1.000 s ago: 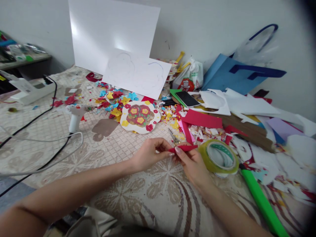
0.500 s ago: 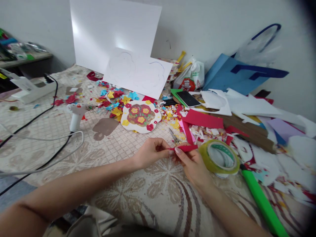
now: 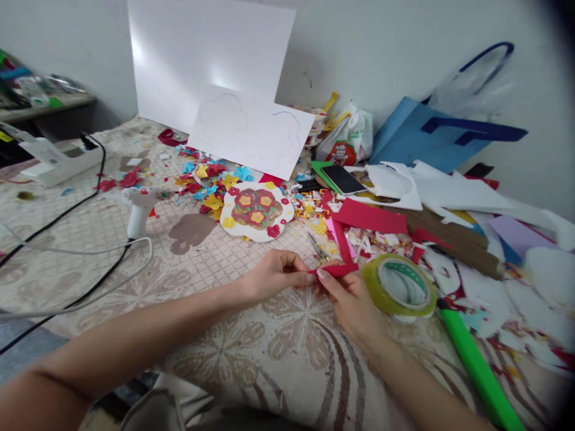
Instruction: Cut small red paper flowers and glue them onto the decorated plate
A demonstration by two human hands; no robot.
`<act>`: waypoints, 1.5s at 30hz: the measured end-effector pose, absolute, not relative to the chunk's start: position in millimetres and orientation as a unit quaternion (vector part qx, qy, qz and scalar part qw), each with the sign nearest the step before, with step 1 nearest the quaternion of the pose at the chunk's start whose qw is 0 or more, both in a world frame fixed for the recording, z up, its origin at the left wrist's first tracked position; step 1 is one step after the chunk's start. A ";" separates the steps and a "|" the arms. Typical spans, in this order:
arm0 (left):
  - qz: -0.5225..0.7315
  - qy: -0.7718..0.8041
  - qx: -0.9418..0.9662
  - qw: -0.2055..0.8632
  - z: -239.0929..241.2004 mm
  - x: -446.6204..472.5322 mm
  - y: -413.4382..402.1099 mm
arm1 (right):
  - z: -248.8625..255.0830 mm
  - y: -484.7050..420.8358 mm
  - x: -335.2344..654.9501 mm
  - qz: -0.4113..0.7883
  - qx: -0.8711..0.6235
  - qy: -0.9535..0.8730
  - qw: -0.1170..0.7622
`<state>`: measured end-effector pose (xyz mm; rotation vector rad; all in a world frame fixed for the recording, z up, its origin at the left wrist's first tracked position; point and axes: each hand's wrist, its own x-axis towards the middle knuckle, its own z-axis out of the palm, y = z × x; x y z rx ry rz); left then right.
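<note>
Pinching red strip [image 3: 344, 269], hands [image 3: 272, 278] [image 3: 354, 304] nearly unmoved

The red strip [image 3: 344, 269] is looking like matt paper, the plastic tape roll [image 3: 376, 292] at right is shining, the far white board [image 3: 202, 54] is gleaming, the tablecloth [image 3: 287, 326] is looking matt

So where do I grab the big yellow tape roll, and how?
Probably best to pinch the wall of the tape roll from above, with the thumb inside and fingers outside. Its open middle faces mostly upward, leaving room for a thumb. Coming straight down also avoids the right hand on its left, holding the red strip, and the green stick on its right.
</note>
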<state>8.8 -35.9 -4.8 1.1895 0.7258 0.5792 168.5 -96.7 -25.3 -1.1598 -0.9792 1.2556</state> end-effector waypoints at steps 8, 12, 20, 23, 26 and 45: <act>0.245 0.320 0.539 0.740 -7.0 10.6 -34.5 | -26.3 -96.8 169.4 0.520 -0.519 -0.393 0.553; 0.252 0.323 0.543 0.733 -7.5 10.6 -34.8 | -27.1 -96.7 169.4 0.529 -0.511 -0.378 0.562; 0.262 0.341 0.524 0.735 -8.1 8.7 -33.1 | -27.2 -97.2 171.2 0.525 -0.522 -0.409 0.534; 0.257 0.332 0.532 0.736 -9.4 8.5 -31.5 | -25.4 -96.8 172.7 0.505 -0.542 -0.432 0.515; 0.248 0.322 0.533 0.742 -10.5 9.1 -29.8 | -24.7 -95.6 174.8 0.489 -0.556 -0.446 0.503; 0.275 0.347 0.592 0.673 -6.8 9.8 -32.2 | -21.1 -97.0 172.0 0.527 -0.529 -0.446 0.492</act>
